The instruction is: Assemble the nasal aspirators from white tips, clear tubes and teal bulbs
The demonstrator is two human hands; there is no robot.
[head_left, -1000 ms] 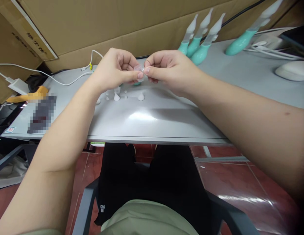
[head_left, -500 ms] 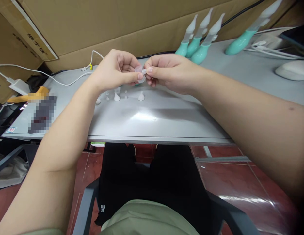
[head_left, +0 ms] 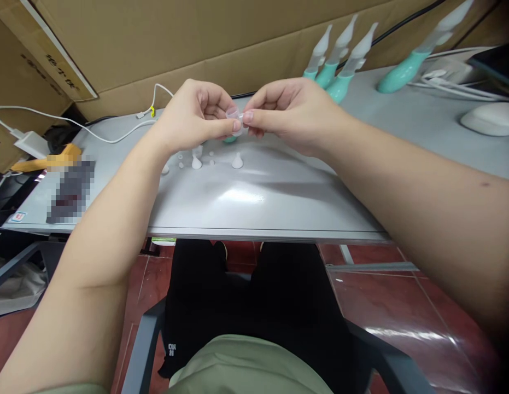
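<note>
My left hand (head_left: 203,112) pinches a small clear plastic tube (head_left: 233,113) between thumb and fingers, above the grey desk. From the other side, my right hand (head_left: 282,112) is closed at the tube's side, thumb and forefinger on a small side piece whose shape the fingers mostly hide. Under the hands a bit of a teal bulb (head_left: 230,139) shows. On the desk below stand white cone-shaped tips (head_left: 237,161), another clear tube (head_left: 197,151) behind a white tip (head_left: 196,162), and several tiny translucent rings (head_left: 212,162).
Assembled teal bulb aspirators (head_left: 340,82) stand at the back, with another aspirator (head_left: 402,74) farther right. A white computer mouse (head_left: 490,119) and cables lie at the right. A charger (head_left: 35,145), an orange tool (head_left: 45,163) and a white cable (head_left: 115,141) are at the left. Cardboard (head_left: 176,44) walls the back.
My right hand has shifted and turned slightly at the tube's side, its fingers more raised. My left hand keeps its hold on the tube almost unmoved.
</note>
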